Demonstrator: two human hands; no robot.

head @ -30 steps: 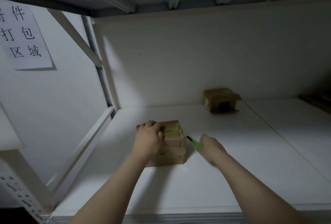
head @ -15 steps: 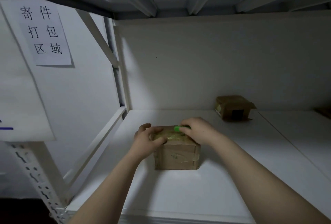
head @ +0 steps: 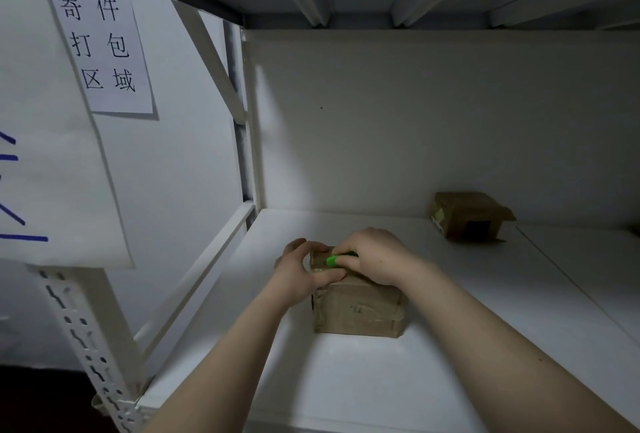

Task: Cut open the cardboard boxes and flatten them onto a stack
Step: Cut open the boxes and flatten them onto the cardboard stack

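Early stage, as I read it. The taped box [head: 358, 308] at lower centre of the frame stands upright on the white shelf [head: 346, 380], its tape bands intact on the front face and no flap lifted. Cutting looks about to start or just starting along the top seam; the blade is hidden, so I can't tell if it has bitten in. A second box [head: 467, 214] sits at mid right against the back wall, well apart, with a dark opening and a loose flap, not flattened. No flattened stack is in view, so both boxes are left to do.

Left hand [head: 298, 275]: fingers curled over the box's top left edge, thumb along the top front, bracing it. Right hand [head: 375, 256]: curled round the green cutter [head: 331, 261], resting on the box top, green tip pointing towards the left hand.
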